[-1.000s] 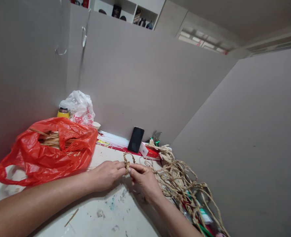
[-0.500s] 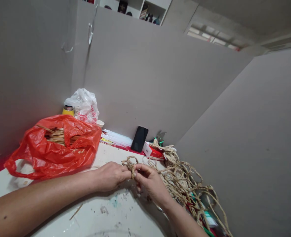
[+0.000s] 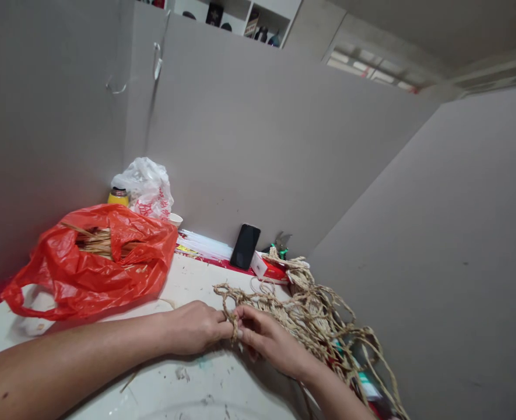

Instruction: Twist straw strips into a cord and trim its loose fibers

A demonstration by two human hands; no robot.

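Both hands meet over a white, paint-flecked table (image 3: 188, 385). My left hand (image 3: 194, 326) and my right hand (image 3: 264, 338) each pinch the same knot of tan twisted straw rope (image 3: 230, 300), fingertips pressed together on it. A small loop of the rope rises just behind my fingers. The rope runs right into a loose tangle of knotted rope netting (image 3: 323, 321) that hangs over the table's right edge.
A red plastic bag (image 3: 91, 262) of straw stalks lies at left, with a white plastic bag (image 3: 146, 186) and a yellow-lidded jar (image 3: 118, 196) behind it. A black phone (image 3: 245, 246) leans on the grey wall beside a red and white box (image 3: 270, 271). Grey partitions enclose the table.
My hands have slid a little nearer to me with the knot still pinched. The rope loop behind my fingers has spread wider and lower. The view has shifted slightly.
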